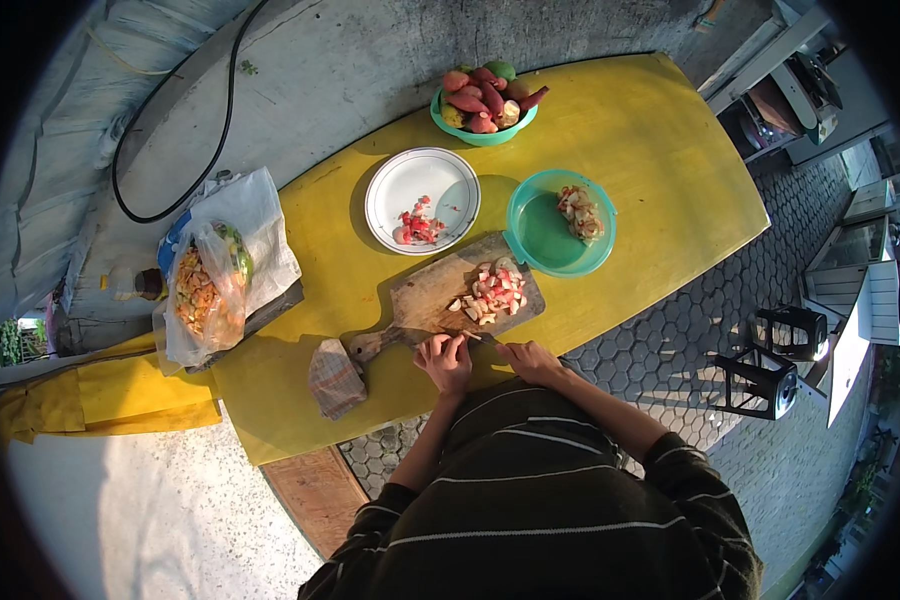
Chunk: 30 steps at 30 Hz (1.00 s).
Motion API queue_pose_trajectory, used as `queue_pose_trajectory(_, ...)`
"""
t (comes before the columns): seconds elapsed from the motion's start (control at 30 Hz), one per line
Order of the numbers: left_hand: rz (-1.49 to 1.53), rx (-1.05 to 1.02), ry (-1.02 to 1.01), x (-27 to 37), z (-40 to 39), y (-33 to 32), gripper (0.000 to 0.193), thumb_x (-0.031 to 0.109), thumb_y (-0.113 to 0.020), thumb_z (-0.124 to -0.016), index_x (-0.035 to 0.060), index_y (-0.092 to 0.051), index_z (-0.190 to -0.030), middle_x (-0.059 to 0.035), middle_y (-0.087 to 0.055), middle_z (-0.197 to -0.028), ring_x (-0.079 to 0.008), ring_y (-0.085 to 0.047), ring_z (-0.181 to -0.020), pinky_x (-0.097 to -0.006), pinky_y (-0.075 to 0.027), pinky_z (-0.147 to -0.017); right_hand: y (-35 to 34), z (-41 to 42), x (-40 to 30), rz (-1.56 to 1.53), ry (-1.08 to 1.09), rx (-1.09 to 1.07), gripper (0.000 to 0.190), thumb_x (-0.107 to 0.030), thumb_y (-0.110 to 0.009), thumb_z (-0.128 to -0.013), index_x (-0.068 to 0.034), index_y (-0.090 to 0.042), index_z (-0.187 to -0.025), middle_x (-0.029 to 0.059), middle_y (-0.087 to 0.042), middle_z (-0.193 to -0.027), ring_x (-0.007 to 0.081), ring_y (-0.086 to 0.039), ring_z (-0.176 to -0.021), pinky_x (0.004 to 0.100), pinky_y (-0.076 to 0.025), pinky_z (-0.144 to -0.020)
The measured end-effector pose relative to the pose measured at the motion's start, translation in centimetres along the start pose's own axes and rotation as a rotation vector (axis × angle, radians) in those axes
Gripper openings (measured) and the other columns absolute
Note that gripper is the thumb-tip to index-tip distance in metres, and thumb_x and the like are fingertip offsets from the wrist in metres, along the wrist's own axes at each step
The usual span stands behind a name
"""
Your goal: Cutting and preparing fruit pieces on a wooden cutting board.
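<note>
A wooden chopping board (427,292) with a short handle lies before me on the table, bearing a heap of chopped red-and-white fruit (499,291). My left hand (444,363) is at the board's near edge, fingers bent around a small pale piece, mostly hidden by them. In my right hand (531,363) is a small knife (481,339), its blade pointing left towards those fingertips. Just beyond the board stands a white plate (412,176) with red scraps on it. A green plastic basin (534,217), holding a clump of cut pieces, touches the board's far right corner.
The yellow-covered table (645,150) meets a concrete wall (330,82). At the back is a green bowl (487,138) of whole fruit and red tubers. A folded checked cloth (336,379) lies by the board's handle. Left are a filled plastic bag (202,289) and bottle (124,283); right, black stools (769,386).
</note>
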<state>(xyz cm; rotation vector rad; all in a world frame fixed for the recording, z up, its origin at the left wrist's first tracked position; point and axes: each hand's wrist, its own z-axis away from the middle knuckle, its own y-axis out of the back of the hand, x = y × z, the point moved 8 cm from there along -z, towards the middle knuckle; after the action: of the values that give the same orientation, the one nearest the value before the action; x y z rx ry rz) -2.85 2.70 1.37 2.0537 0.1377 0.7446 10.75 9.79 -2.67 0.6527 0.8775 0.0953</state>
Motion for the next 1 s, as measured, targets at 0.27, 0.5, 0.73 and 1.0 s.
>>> queue_pose_trajectory(0.27,-0.003,-0.012,-0.034,0.8,-0.3,0.2,0.012,0.015,-0.069,-0.064,0.0191,-0.06,-0.071,0.0027,-0.047,-0.074,-0.0196,-0.046,-0.077,-0.0375,-0.03,-0.073,0.0,0.4,0.4,0.006,-0.088,-0.04,0.043,-0.039,-0.027,-0.09,-0.006,-0.055,-0.097,0.0198,-0.059,-0.085,0.0375,-0.056,-0.08,0.0447,-0.044,-0.071)
queue_pose_trajectory(0.5,-0.016,-0.017,-0.03,0.5,-0.2,0.4,0.011,0.015,-0.069,-0.064,0.0183,-0.062,-0.071,0.0019,-0.047,-0.074,-0.0199,-0.046,-0.076,-0.0378,-0.031,-0.073,1.1,0.0,-0.8,0.115,-0.182,-0.037,0.048,-0.044,-0.026,-0.089,-0.007,-0.056,-0.095,0.0233,-0.058,-0.079,0.039,-0.056,-0.079,0.0467,-0.044,-0.07)
queue_pose_trajectory(0.73,-0.025,-0.01,-0.008,0.4,-0.2,0.0,0.008,0.018,-0.068,-0.066,0.0182,-0.062,-0.071,0.0022,-0.047,-0.075,-0.0189,-0.046,-0.076,-0.0366,-0.03,-0.073,1.1,-1.8,-0.4,-0.071,-0.141,0.068,0.045,-0.048,-0.032,-0.087,-0.01,-0.058,-0.091,0.0212,-0.059,-0.072,0.0387,-0.057,-0.072,0.0479,-0.045,-0.062)
queue_pose_trajectory(1.0,0.085,0.051,-0.009,2.4,-3.3,0.0,0.008,0.025,-0.066,-0.07,0.0204,-0.061,-0.074,0.0039,-0.048,-0.078,-0.0192,-0.048,-0.076,-0.0389,-0.029,-0.076,6.1,0.0,-1.9,0.272,-0.087,0.392,0.033,-0.038,-0.047,-0.083,-0.006,-0.054,-0.079,0.0158,-0.057,-0.061,0.034,-0.057,-0.054,0.0418,-0.044,-0.045)
